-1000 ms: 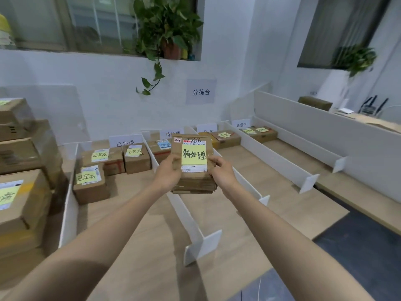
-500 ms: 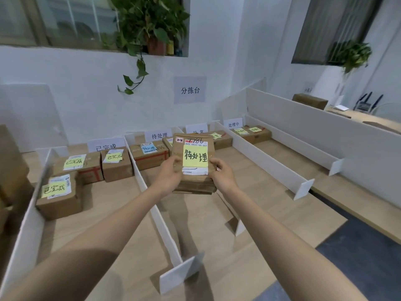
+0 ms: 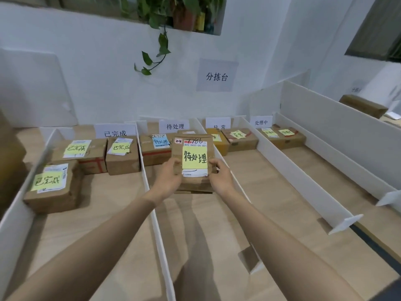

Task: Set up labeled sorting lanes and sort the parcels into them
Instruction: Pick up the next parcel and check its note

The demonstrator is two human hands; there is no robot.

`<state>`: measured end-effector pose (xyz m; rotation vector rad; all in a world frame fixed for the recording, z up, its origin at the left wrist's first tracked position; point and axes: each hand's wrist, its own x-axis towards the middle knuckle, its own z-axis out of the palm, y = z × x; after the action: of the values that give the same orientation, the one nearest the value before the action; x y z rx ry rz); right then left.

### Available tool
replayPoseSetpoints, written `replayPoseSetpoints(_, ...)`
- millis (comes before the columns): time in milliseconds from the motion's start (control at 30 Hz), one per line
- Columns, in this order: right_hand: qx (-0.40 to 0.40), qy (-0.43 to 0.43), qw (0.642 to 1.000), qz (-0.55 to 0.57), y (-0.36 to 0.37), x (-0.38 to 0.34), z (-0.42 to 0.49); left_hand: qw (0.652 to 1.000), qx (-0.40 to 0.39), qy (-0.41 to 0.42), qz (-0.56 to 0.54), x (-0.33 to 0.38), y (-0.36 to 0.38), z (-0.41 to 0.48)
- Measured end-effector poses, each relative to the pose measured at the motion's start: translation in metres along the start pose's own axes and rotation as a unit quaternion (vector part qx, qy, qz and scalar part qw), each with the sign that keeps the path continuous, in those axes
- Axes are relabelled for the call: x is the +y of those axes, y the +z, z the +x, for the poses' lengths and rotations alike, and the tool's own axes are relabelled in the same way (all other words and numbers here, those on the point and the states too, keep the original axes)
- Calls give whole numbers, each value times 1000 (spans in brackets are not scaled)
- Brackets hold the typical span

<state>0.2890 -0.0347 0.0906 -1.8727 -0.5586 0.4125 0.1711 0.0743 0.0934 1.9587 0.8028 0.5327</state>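
Observation:
A brown cardboard parcel [image 3: 196,182] with a yellow note reading 待处理 is held up over the second lane. My left hand [image 3: 168,178] grips its left edge and my right hand [image 3: 220,177] grips its right edge. Behind it stands the lane sign 待处理 [image 3: 174,126], with one parcel [image 3: 155,152] carrying a blue note lying at the lane's far end. White dividers [image 3: 149,192] split the wooden table into lanes. The left lane, signed 已完成 [image 3: 115,133], holds three parcels with yellow notes.
Farther right, a third lane has a sign [image 3: 218,124] and two parcels [image 3: 239,139]; the lane signed 处理中 [image 3: 261,122] holds a parcel [image 3: 282,137]. A tall white panel [image 3: 338,131] closes the right side. A wall sign 分拣台 [image 3: 216,76] and a hanging plant [image 3: 158,44] are behind.
The view has swung left and closer to the lanes. The parcel in both hands has moved forward, over the 待处理 lane.

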Motion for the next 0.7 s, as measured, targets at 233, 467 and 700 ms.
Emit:
replayPoseSetpoints(233, -43, 10, 998, -47, 36, 14, 25, 996, 17, -81, -20, -40, 1, 25)
replayPoseSetpoints(467, -74, 38, 995, -48, 67, 34, 43, 997, 29, -74, 16, -74, 3, 38)
replayPoseSetpoints(700, -120, 64, 988, -71, 82, 57, 75, 991, 22, -131, 33, -97, 22, 60)
